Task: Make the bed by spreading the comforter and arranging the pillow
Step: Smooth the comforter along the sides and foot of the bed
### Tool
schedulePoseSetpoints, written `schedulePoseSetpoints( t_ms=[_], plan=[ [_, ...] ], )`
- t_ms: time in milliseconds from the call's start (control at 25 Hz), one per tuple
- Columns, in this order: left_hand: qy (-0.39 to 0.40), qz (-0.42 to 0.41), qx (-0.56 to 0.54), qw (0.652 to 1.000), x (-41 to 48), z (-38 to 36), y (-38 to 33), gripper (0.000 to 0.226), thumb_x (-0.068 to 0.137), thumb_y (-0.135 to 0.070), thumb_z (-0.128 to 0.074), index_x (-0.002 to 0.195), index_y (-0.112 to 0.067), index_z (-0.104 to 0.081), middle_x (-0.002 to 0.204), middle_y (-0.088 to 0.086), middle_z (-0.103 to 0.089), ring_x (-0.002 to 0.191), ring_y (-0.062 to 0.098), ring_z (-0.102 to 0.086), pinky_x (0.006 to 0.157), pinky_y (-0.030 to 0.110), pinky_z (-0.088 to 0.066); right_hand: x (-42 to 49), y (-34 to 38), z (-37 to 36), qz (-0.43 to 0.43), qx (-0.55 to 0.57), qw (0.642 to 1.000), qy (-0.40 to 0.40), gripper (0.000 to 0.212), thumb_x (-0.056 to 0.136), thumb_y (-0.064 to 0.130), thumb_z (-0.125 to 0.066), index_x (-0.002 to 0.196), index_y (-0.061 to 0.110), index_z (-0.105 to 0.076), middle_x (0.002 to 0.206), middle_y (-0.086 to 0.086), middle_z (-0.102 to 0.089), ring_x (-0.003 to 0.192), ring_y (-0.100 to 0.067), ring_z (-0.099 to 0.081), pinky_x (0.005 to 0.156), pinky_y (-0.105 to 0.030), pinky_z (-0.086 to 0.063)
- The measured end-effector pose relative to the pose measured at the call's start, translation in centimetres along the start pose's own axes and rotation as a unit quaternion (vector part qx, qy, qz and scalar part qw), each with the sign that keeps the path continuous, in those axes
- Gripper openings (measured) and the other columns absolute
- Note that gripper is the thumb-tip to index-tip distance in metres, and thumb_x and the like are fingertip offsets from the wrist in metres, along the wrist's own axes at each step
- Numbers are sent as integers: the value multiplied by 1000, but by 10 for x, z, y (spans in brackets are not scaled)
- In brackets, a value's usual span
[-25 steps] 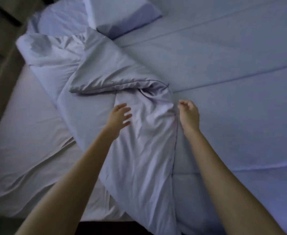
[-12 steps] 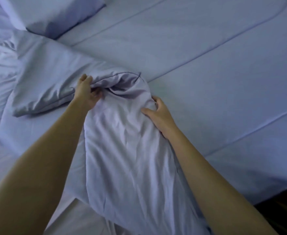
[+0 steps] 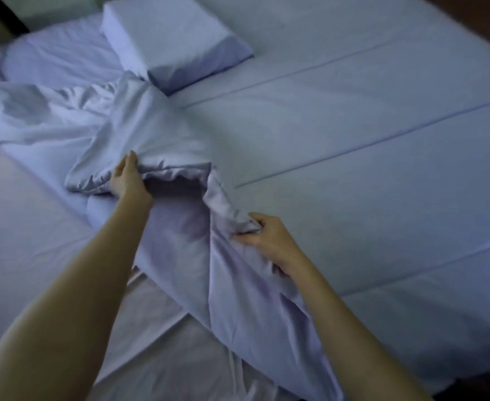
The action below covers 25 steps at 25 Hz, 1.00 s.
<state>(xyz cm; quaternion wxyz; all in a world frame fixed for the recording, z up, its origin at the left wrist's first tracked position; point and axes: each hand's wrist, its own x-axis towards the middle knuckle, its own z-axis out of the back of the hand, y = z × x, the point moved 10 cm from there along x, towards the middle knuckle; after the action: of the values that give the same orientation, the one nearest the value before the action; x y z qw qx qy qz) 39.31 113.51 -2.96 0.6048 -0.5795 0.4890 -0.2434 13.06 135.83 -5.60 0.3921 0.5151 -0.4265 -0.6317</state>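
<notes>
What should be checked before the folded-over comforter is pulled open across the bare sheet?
1. Right hand grips the comforter edge: ok, fingers curled round bunched cloth.
2. Left hand holds the fold: cannot tell; fingers lie along it, thumb hidden.
3. Comforter covers the whole bed: not ok; one part is folded back on itself.
4. Sheet smooth where the fold will land: not ok, creased near the bed's edge.
5. Pillow clear of the fold: cannot tell; its near corner meets the bunched cloth.
</notes>
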Motion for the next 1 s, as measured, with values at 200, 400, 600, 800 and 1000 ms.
schedulePoseSetpoints(
  t_ms=[200,400,600,800,1000],
  plan=[
    [-166,-39,-24,985,-10,167,-62,20,70,-5,-69,74,-25,-68,94,6,-71,80,19,-65,88,36,-57,-37,-8,-94,21,-110,989,101,33,63,48,-71,78,19,-66,65,14,-53,68,0,-48,61,-33,-46],
    [-305,-60,-46,949,-75,319,-93,29,77,2,-60,84,-25,-66,108,0,-66,94,13,-63,88,15,-50,-80,-16,-173,23,-249,944,214,35,58,48,-62,78,20,-61,64,6,-54,66,-8,-51,61,-30,-44],
    [-399,-64,-15,914,-163,458,-79,24,82,-3,-60,86,-27,-63,116,3,-65,106,15,-62,92,16,-48,-142,-28,-235,38,-322,886,331,21,62,40,-63,80,29,-65,72,1,-66,73,-14,-63,65,-31,-49],
    [-443,-107,15,890,-232,569,-63,28,81,8,-56,105,-4,-66,107,12,-65,96,18,-64,77,14,-51,-192,-58,-275,55,-321,858,398,16,68,28,-63,83,24,-67,79,0,-71,76,-10,-64,74,-31,-52],
    [-527,-113,4,842,-284,665,-56,36,80,3,-47,106,-7,-70,106,10,-68,89,13,-61,74,15,-49,-236,-66,-321,83,-355,791,491,27,77,20,-66,103,24,-71,99,7,-72,90,-2,-60,81,-18,-46]
  ],
)
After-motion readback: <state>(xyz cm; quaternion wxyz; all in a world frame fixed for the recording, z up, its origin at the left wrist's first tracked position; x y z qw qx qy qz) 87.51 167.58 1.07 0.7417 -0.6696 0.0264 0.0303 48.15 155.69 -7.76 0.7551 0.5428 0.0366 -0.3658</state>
